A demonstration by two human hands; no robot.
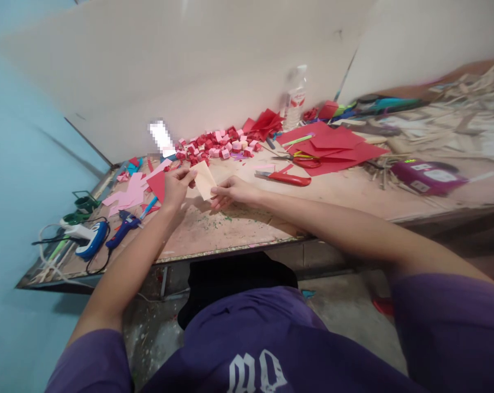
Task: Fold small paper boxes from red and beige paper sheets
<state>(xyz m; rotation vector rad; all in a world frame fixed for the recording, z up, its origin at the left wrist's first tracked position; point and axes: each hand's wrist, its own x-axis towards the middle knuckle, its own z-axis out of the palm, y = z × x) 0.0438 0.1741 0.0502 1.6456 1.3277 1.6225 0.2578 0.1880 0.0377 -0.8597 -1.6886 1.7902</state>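
Note:
A small cream-coloured piece of paper (pixel 204 180) is held up just above the worktable between both hands. My left hand (pixel 178 188) pinches its upper left edge. At its lower right edge, my right hand (pixel 234 192) grips it between thumb and fingers. Behind the paper lies a heap of small red and pink folded paper cubes (pixel 220 146). Beside my left hand are a red paper piece (pixel 157 186) and pink paper cut-outs (pixel 128 194). To the right of my right hand rests a red-handled utility knife (pixel 285 178).
Scissors (pixel 306 160) and red paper sheets (pixel 345 143) lie farther right, near a plastic bottle (pixel 295 101) and a purple box-like object (pixel 427 176). At left are a blue glue gun (pixel 124 228), a power strip (pixel 91 240) with cords, and a green cup (pixel 85 203). The table's front edge (pixel 230 248) is close.

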